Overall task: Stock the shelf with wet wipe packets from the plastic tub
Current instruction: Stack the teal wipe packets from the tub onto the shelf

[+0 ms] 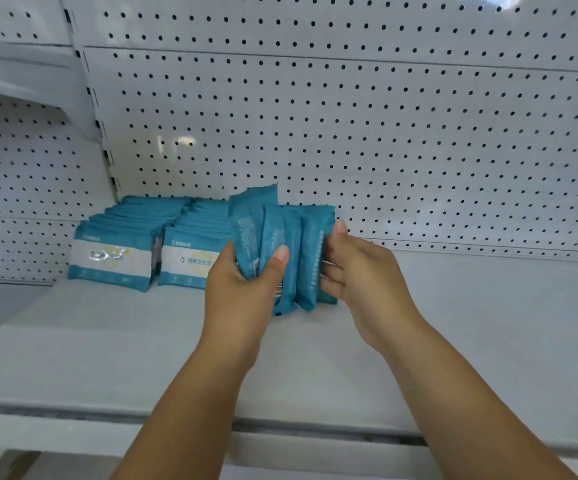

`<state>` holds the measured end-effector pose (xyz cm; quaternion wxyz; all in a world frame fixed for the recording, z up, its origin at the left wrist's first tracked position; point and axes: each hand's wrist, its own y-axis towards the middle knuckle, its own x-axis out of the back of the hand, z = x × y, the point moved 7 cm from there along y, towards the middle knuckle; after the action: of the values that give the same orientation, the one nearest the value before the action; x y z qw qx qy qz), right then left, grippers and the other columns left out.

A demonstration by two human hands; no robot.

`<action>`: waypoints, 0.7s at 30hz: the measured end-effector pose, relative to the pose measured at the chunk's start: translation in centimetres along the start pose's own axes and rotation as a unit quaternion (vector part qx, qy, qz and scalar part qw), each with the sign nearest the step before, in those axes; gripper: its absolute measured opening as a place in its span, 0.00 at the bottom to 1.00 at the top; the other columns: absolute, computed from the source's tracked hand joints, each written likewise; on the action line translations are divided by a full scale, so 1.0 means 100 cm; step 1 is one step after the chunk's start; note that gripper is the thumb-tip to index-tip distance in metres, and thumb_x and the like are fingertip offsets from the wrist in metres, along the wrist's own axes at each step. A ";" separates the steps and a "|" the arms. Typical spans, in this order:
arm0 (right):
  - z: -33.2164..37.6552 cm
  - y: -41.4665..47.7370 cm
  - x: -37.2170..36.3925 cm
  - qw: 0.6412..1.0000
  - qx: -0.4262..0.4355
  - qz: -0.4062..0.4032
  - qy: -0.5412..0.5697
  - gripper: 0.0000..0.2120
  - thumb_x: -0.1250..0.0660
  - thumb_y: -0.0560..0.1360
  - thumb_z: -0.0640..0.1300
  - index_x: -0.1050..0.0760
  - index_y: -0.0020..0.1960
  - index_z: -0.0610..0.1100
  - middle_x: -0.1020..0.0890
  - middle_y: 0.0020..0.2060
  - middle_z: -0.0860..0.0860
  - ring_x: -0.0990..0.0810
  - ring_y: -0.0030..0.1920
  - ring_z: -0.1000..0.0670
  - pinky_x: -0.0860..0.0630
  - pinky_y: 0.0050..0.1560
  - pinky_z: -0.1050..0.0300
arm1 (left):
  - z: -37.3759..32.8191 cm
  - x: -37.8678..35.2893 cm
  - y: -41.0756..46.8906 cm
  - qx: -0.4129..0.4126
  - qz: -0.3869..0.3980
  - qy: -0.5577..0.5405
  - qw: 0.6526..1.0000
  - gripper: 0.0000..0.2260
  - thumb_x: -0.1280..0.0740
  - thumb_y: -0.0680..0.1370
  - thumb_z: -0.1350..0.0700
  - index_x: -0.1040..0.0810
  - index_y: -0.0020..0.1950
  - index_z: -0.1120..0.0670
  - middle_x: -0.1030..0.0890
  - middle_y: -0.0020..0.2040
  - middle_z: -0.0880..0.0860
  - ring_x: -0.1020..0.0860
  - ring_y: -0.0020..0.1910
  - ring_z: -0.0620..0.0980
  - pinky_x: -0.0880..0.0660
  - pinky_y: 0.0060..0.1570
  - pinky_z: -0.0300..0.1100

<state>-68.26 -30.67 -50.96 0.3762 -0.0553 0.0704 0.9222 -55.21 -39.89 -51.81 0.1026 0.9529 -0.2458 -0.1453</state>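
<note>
Fingers (331, 273) of left hand (242, 292) and right hand (363, 268) clasping upright wipe packets (291, 244), shelf (142, 341) bearing two packet rows (149, 237) alongside

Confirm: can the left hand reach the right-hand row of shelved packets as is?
Likely yes: the row sits just beside the left hand, nothing between, but that hand already grips a bunch of packets.

shelf (107, 341): I read smooth white painted metal, matt | back panel (384, 133): same painted metal, perforated, faint sheen | wet wipe packets (273, 223): I see soft teal plastic film, crinkled, slightly glossy | white band (111, 259) on front packet: shinier, catching glare
</note>
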 end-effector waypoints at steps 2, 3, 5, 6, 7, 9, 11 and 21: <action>0.003 -0.004 -0.005 0.997 -0.025 0.044 0.059 0.20 0.41 0.84 0.52 0.20 0.60 0.38 0.14 0.54 0.45 0.15 0.56 0.48 0.21 0.62 0.48 | 0.000 0.003 0.002 0.011 0.000 -0.030 0.999 0.12 0.28 0.78 0.55 0.20 0.62 0.50 0.14 0.55 0.47 0.16 0.56 0.46 0.21 0.59 0.48; 0.004 -0.007 -0.007 0.994 -0.033 0.064 0.077 0.21 0.42 0.84 0.51 0.21 0.62 0.37 0.15 0.57 0.44 0.16 0.59 0.48 0.23 0.65 0.49 | 0.000 0.004 0.003 0.018 0.003 -0.047 0.999 0.14 0.28 0.77 0.54 0.20 0.62 0.51 0.14 0.56 0.48 0.17 0.57 0.48 0.22 0.61 0.52; 0.004 -0.011 -0.012 0.989 -0.045 0.095 0.101 0.20 0.43 0.84 0.49 0.25 0.66 0.36 0.18 0.62 0.43 0.20 0.64 0.48 0.26 0.69 0.49 | -0.001 0.004 0.003 0.030 0.014 -0.067 0.997 0.19 0.26 0.73 0.51 0.20 0.64 0.51 0.15 0.58 0.49 0.17 0.59 0.50 0.23 0.63 0.55; 0.004 -0.012 -0.014 0.987 -0.049 0.102 0.114 0.19 0.43 0.84 0.47 0.27 0.68 0.37 0.20 0.64 0.42 0.22 0.66 0.47 0.28 0.71 0.48 | -0.001 0.004 0.003 0.033 0.017 -0.068 0.997 0.21 0.25 0.71 0.50 0.20 0.64 0.51 0.15 0.58 0.50 0.17 0.59 0.50 0.23 0.63 0.55; 0.004 -0.013 -0.016 0.984 -0.053 0.108 0.128 0.17 0.42 0.84 0.45 0.28 0.69 0.37 0.20 0.65 0.42 0.22 0.67 0.46 0.29 0.71 0.47 | -0.001 0.005 0.003 0.036 0.015 -0.067 0.997 0.22 0.24 0.70 0.51 0.20 0.63 0.51 0.15 0.57 0.49 0.17 0.59 0.49 0.23 0.62 0.55; 0.004 -0.013 -0.017 0.983 -0.049 0.118 0.129 0.15 0.41 0.84 0.43 0.28 0.68 0.39 0.20 0.64 0.42 0.22 0.67 0.46 0.28 0.70 0.46 | 0.000 0.008 0.003 0.044 0.001 -0.068 0.997 0.21 0.23 0.70 0.55 0.19 0.62 0.51 0.14 0.55 0.49 0.16 0.57 0.49 0.21 0.59 0.52; 0.005 -0.013 -0.016 0.989 -0.032 0.122 0.083 0.13 0.39 0.83 0.41 0.26 0.66 0.41 0.18 0.62 0.45 0.20 0.64 0.49 0.24 0.67 0.49 | 0.005 0.014 0.005 0.064 -0.022 -0.078 0.995 0.17 0.23 0.72 0.58 0.18 0.60 0.52 0.13 0.53 0.49 0.15 0.55 0.50 0.20 0.56 0.51; 0.003 -0.007 0.002 0.989 0.045 0.073 -0.123 0.12 0.25 0.74 0.43 0.20 0.57 0.48 0.14 0.49 0.53 0.15 0.49 0.56 0.20 0.44 0.66 | 0.000 0.010 0.004 0.124 0.062 -0.101 0.985 0.15 0.29 0.78 0.60 0.20 0.64 0.55 0.14 0.56 0.53 0.15 0.55 0.53 0.17 0.54 0.50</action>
<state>-67.92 -30.02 -50.78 0.3156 0.0806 0.0691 0.9429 -54.55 -40.74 -51.97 -0.0330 0.9216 -0.3293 -0.2030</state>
